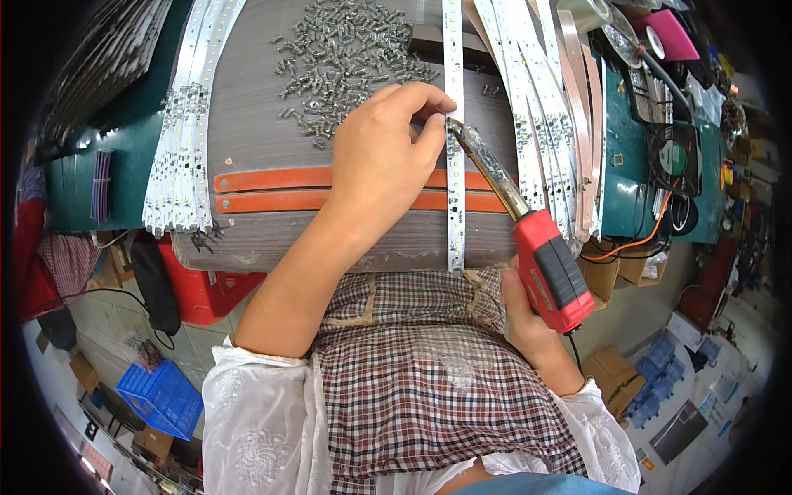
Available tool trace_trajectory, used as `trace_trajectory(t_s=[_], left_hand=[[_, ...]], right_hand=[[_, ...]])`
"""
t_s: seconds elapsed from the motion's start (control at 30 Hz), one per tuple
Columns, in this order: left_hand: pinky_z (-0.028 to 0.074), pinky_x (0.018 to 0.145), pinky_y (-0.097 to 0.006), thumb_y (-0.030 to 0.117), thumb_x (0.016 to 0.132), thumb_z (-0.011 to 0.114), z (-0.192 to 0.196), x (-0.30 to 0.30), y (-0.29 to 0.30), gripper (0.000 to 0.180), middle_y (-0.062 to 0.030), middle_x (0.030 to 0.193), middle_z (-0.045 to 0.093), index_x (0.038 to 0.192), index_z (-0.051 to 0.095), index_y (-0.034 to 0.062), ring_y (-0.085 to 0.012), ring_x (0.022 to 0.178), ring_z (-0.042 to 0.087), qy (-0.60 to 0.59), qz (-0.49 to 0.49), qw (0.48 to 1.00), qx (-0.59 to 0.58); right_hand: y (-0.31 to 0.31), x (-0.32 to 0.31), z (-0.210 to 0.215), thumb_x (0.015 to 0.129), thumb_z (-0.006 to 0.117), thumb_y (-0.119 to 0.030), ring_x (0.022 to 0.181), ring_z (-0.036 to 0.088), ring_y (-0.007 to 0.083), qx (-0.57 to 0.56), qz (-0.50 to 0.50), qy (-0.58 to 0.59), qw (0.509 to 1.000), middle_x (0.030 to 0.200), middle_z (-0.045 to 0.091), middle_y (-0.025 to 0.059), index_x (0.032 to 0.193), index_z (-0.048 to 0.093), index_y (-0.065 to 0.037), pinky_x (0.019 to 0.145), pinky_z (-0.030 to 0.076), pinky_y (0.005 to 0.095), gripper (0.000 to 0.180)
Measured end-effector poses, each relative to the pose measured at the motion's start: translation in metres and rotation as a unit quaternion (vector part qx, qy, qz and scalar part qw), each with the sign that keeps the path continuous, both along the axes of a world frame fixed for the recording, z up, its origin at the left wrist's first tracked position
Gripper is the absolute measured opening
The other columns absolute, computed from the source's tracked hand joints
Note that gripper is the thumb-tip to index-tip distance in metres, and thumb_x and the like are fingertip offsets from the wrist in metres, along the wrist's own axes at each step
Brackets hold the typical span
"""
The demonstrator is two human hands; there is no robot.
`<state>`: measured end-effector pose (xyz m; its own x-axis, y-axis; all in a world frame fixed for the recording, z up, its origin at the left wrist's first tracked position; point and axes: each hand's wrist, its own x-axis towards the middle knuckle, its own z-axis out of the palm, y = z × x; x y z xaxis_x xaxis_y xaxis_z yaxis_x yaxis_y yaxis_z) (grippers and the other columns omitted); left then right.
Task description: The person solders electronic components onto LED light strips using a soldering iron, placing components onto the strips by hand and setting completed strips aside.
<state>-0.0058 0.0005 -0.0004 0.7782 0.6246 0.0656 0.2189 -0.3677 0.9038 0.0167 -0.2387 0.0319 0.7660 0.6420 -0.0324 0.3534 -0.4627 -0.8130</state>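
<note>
LED strip (456, 223), white and narrow, lies front to back across the grey board (272, 247), right of its middle, its near end at the front edge. Left to right: along the board's left edge fans a sheaf of white strips (180, 157). Two orange bars (280, 179) run parallel to the front edge, passing beneath the LED strip; a heap of small metal parts (338, 62) lies farther back. The left hand (381, 153) reaches over the bars, thumb and forefinger tips close together by the strip's left edge; I cannot tell whether that grip pinches anything. Those fingertips should, I judge, hold steady without straying nearer the probably hot metal. From the right slants the soldering iron (551, 264), its tip at the strip, just beside the fingers. The right hand (532, 334) has its grip wrapped around the red-and-black handle; a light, brief contact would seem best, sparing the neighbouring components. More strips (540, 115) line the board's right edge, where the barrel should stay clear of them.
</note>
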Motion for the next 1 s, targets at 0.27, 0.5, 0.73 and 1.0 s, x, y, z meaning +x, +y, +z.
trace_trajectory(t_s=[0.27, 0.5, 0.73, 1.0], left_hand=[[0.046, 0.057, -0.024, 0.007, 0.086, 0.065, 0.001, 0.000, 0.002, 0.015, -0.0029, 0.082, 0.068, 0.099, 0.071, 0.0054, -0.0064, 0.054, 0.056, 0.002, -0.001, 1.000, 0.005], [0.045, 0.057, -0.024, 0.007, 0.086, 0.064, 0.002, 0.002, 0.001, 0.014, -0.0031, 0.081, 0.068, 0.099, 0.071, 0.0050, -0.0062, 0.054, 0.056, 0.001, 0.002, 1.000, -0.004], [0.048, 0.061, -0.023, 0.006, 0.086, 0.065, 0.005, 0.000, 0.000, 0.015, -0.0046, 0.088, 0.068, 0.100, 0.069, 0.0037, -0.0076, 0.060, 0.060, 0.021, -0.008, 0.998, -0.051], [0.053, 0.066, -0.025, 0.002, 0.074, 0.077, 0.010, -0.002, -0.003, 0.039, -0.0063, 0.112, 0.061, 0.111, 0.065, 0.0048, -0.0124, 0.073, 0.067, 0.008, -0.070, 0.997, 0.024]], right_hand=[[-0.010, -0.001, 0.003, 0.082, 0.071, -0.004, 0.068, 0.063, 0.0251, -0.016, -0.011, 0.012, 1.000, 0.079, 0.063, 0.0111, 0.096, 0.065, 0.002, 0.063, 0.050, 0.0339, 0.017], [0.011, 0.014, 0.025, 0.095, 0.052, 0.000, 0.054, 0.042, 0.0069, 0.136, -0.126, 0.048, 0.981, 0.083, 0.048, 0.0043, 0.106, 0.047, -0.002, 0.051, 0.039, 0.0214, 0.012], [0.042, 0.057, 0.000, 0.082, 0.073, 0.005, 0.067, 0.054, 0.0044, 0.068, -0.163, -0.225, 0.958, 0.089, 0.059, 0.0022, 0.118, 0.049, -0.002, 0.058, 0.045, 0.0212, 0.044], [0.086, 0.067, -0.003, 0.065, 0.082, -0.003, 0.085, 0.059, 0.0353, -0.050, -0.127, -0.296, 0.945, 0.096, 0.056, 0.0140, 0.105, 0.054, -0.002, 0.073, 0.046, 0.0425, 0.049]])
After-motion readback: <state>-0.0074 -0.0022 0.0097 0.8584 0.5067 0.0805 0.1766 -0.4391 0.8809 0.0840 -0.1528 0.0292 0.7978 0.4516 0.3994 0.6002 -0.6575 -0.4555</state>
